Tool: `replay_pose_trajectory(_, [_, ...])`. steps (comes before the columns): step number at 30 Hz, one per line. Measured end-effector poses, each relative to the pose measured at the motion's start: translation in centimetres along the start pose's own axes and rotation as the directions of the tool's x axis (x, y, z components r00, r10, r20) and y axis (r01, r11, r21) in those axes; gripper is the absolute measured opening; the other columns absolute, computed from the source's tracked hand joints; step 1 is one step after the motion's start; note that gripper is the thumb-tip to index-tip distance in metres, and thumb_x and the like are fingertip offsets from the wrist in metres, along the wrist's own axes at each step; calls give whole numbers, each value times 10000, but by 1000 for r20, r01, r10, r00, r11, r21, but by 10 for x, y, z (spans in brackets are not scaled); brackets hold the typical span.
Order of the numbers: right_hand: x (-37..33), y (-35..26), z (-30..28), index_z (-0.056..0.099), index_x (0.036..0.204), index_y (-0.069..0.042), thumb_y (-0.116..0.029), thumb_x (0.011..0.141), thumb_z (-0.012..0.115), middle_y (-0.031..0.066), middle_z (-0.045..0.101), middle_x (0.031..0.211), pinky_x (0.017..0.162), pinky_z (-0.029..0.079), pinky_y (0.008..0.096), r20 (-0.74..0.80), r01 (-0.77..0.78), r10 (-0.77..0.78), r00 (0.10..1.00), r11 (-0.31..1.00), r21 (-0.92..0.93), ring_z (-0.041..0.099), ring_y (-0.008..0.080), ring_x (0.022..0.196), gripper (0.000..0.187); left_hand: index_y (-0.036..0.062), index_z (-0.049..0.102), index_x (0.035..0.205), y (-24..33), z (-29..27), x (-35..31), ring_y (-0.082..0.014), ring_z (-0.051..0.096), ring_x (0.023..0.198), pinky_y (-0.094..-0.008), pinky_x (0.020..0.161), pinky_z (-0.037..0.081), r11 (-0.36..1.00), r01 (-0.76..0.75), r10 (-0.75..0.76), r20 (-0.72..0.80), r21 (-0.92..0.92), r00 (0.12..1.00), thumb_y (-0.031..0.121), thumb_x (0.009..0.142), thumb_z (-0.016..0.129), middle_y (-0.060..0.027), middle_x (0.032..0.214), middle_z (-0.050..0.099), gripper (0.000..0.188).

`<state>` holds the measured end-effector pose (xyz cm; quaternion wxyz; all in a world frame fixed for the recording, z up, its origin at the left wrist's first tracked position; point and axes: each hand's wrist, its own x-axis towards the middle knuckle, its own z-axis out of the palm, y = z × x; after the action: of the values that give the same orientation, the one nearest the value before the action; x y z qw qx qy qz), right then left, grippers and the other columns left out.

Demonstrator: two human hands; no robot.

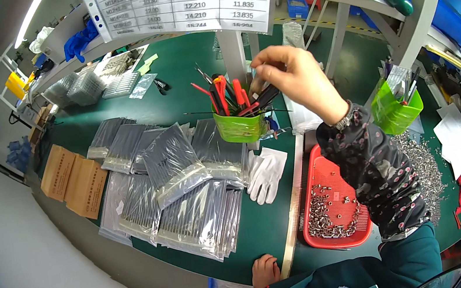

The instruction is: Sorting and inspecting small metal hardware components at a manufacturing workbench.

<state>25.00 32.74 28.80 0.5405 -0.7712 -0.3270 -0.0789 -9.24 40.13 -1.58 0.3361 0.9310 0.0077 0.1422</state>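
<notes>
Over a bright green tool holder is my right hand, its fingers bent in among the upright tools. Whatever those fingers pinch is hidden behind them. Red-handled and black-handled tools, including red pliers, stick up from the holder. Down at the table's front edge rests my left hand, fingers curled together; nothing they might hold is visible. Beneath my right forearm sits a red plastic basket with many small metal fittings. A pair of white gloves lies beside the holder.
Clear bags of dark flat items are piled on the left, next to brown cardboard boxes. Loose metal parts and a second green holder are at right. A printed chart hangs at the top on a post.
</notes>
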Motion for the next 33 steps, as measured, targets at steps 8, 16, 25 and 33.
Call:
replay_pose_trajectory(8, [-17,-5,-6,558,998,-1,-122,803,573,59,606,857,701,449,254,154,7,-4,988,1000,-15,562,108,772,230,77,529,889,1,2,-2,-279,502,821,-374,722,419,999,35,-34,-19,22,999,47,662,596,-78,939,511,238])
replay_pose_trajectory(16, [-2,10,-16,611,899,-14,-30,735,619,45,597,823,683,449,240,294,7,-19,956,999,41,558,110,761,165,77,550,884,10,0,0,-271,506,826,-371,732,419,994,82,-82,0,65,997,44,650,603,-66,941,513,242])
replay_pose_trajectory(25, [-3,5,-15,534,1076,-11,-236,806,592,31,591,864,607,446,219,253,-244,143,957,867,434,535,82,696,356,74,566,867,11,1,0,-267,513,829,-371,741,421,992,92,-91,-15,86,996,47,627,607,-67,933,518,245])
replay_pose_trajectory(33, [-52,24,-9,512,1056,-5,-55,817,501,45,549,956,772,411,232,-19,-80,95,995,916,394,496,100,911,245,78,566,865,3,1,-5,-268,516,824,-373,733,420,994,57,-57,0,98,998,52,625,607,-66,932,520,245])
